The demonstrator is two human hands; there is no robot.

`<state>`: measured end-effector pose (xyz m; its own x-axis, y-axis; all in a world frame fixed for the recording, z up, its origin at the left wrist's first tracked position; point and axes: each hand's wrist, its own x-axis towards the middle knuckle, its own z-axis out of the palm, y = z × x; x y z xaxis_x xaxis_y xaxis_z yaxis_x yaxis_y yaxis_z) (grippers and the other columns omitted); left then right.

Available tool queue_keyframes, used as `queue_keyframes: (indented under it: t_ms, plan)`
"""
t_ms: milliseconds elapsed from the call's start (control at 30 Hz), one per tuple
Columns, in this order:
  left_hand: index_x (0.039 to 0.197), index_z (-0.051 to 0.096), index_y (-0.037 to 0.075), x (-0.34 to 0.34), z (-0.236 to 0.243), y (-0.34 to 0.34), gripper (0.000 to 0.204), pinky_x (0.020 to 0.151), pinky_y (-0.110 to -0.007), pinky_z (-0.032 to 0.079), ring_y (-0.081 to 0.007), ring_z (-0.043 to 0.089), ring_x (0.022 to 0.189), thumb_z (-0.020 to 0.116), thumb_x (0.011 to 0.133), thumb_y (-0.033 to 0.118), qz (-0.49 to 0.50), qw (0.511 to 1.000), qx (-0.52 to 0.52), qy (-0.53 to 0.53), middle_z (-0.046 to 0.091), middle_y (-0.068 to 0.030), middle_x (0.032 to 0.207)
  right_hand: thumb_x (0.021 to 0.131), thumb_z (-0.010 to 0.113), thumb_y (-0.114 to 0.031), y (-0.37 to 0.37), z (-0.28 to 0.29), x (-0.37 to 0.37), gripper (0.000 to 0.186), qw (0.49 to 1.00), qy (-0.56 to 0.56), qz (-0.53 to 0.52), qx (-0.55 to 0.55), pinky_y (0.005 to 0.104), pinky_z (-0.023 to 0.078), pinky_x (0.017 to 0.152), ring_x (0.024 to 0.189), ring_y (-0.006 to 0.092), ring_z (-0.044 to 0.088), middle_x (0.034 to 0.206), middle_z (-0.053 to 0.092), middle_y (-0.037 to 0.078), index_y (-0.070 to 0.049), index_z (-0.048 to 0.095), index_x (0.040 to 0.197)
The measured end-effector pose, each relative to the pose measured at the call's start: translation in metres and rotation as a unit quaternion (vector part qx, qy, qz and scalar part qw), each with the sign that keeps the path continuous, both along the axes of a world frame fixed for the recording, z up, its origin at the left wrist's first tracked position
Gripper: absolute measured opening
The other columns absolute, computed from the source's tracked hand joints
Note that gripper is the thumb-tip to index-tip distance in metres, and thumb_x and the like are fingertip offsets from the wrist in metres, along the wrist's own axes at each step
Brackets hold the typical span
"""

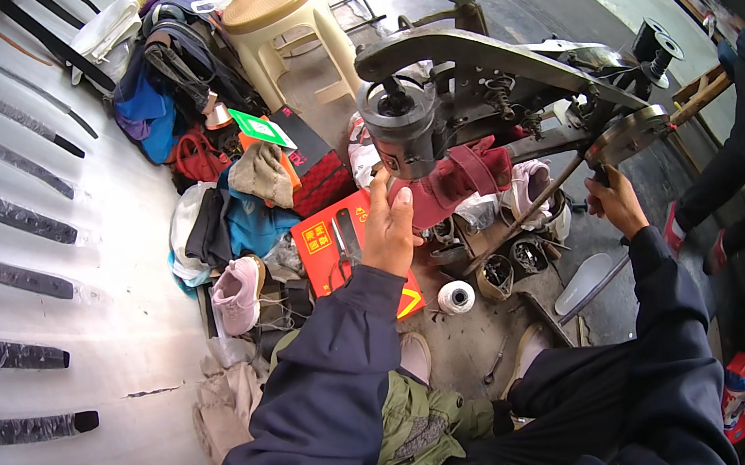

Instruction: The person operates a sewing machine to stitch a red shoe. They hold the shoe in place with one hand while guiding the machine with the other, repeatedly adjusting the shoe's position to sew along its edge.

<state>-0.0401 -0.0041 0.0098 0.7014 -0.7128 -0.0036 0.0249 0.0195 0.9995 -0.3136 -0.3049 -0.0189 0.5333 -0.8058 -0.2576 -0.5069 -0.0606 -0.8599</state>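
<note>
Dark red leather, apparently a shoe [458, 181], sits on the arm of a grey metal stitching machine [486, 85] at about one o'clock from the picture's middle in the head view. The left hand [389, 230] presses against the leather just below the round machine head [401, 124], fingers curled on the material. The right hand [617, 203], at three o'clock, is clenched round the handle of the hand wheel [627, 134]. The main risk, as I judge it, is the left fingertips lying so near the needle zone: a turn of the wheel while the leather slips could catch a finger or run the seam crooked. A loose hold may let the shoe swing off the arm. A spool of white thread [455, 296] stands on the floor at six o'clock from the shoe; its line could snag among the clutter of tins [513, 266].
</note>
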Motion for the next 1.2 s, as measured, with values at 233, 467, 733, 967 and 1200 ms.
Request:
queue_keyframes:
  t_ms: [233,467,733,967,1200]
  plan:
    - [0.153,0.034,0.006,0.007,-0.005,0.001,0.06,0.06,-0.024,0.057,-0.0081,0.061,0.097,0.045,0.106,0.042,-0.031,0.998,0.049,-0.007,0.054,-0.0053,0.134,0.098,0.063,-0.018,0.011,0.061,-0.001,0.018,0.982,-0.135,0.016,-0.127,0.0242,0.043,0.054,0.062,0.0092,0.056,0.076,0.059,0.001,-0.001,0.061,0.105]
    - [0.151,0.034,0.009,0.009,-0.002,-0.002,0.054,0.059,-0.022,0.054,-0.0053,0.058,0.084,0.043,0.107,0.039,-0.023,0.999,0.032,-0.028,0.059,-0.0008,0.117,0.1,0.058,-0.022,-0.076,0.063,-0.048,0.016,0.966,-0.121,-0.147,-0.177,0.0222,0.04,0.057,0.063,0.0069,0.053,0.076,0.057,-0.002,-0.006,0.061,0.101]
    - [0.158,0.023,0.0,0.015,-0.011,-0.002,0.069,0.063,-0.024,0.054,-0.0072,0.057,0.087,0.049,0.107,0.04,-0.046,0.999,-0.002,-0.004,0.056,-0.0042,0.116,0.098,0.06,-0.016,-0.075,-0.033,-0.046,0.023,0.992,-0.033,-0.105,-0.063,0.0289,0.045,0.046,0.052,0.0137,0.057,0.068,0.054,0.003,-0.003,0.058,0.117]
    - [0.159,0.022,0.001,0.012,-0.007,-0.005,0.07,0.059,-0.023,0.051,-0.0063,0.055,0.084,0.049,0.107,0.038,-0.017,1.0,0.009,-0.014,0.057,-0.0029,0.11,0.096,0.065,-0.017,0.009,0.04,0.0,0.03,0.994,-0.083,0.056,-0.043,0.0277,0.047,0.054,0.061,0.0126,0.06,0.076,0.059,0.004,0.004,0.058,0.117]
    - [0.154,0.026,-0.008,0.017,-0.009,-0.006,0.067,0.07,-0.021,0.049,-0.0071,0.054,0.087,0.05,0.107,0.033,-0.028,0.999,-0.022,-0.024,0.058,-0.0069,0.114,0.097,0.056,-0.015,-0.07,0.071,-0.045,0.014,0.956,-0.088,-0.116,-0.256,0.0262,0.045,0.059,0.066,0.0097,0.056,0.074,0.058,0.001,-0.002,0.061,0.101]
